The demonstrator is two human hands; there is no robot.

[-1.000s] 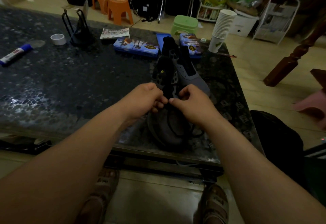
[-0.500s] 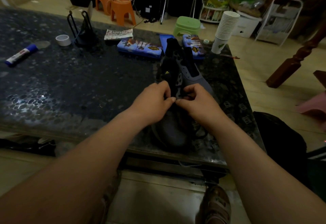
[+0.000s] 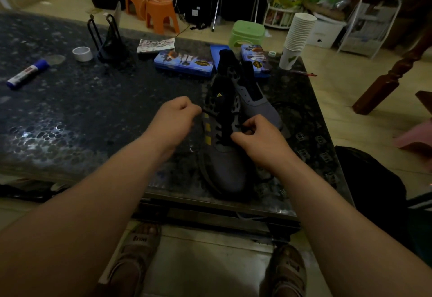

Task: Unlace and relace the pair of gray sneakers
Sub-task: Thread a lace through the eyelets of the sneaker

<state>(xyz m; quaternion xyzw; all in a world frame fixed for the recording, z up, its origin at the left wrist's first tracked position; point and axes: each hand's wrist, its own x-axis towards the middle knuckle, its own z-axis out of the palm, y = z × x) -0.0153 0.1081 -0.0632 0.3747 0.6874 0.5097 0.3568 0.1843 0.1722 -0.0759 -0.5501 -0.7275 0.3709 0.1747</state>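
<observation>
The tabletop is glossy, pebble-patterned and glinting; the near gray sneaker looks matt and smooth-skinned; the orange stools are smooth plastic; the stacked cups look like matt white paper; the blue pencil cases are glossy and printed.

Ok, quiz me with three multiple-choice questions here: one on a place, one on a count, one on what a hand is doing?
1. Where does the stack of paper cups stand? A) on the floor B) on the green stool C) at the table's far right corner
2. How many orange stools stand beyond the table? A) two B) one C) four
3. What is the left hand doing? A) lying flat B) pinching the black lace C) holding a marker
Answers: 1 C, it sits on that corner; 2 A, two stand side by side; 3 B, it pinches a lace end.
</observation>
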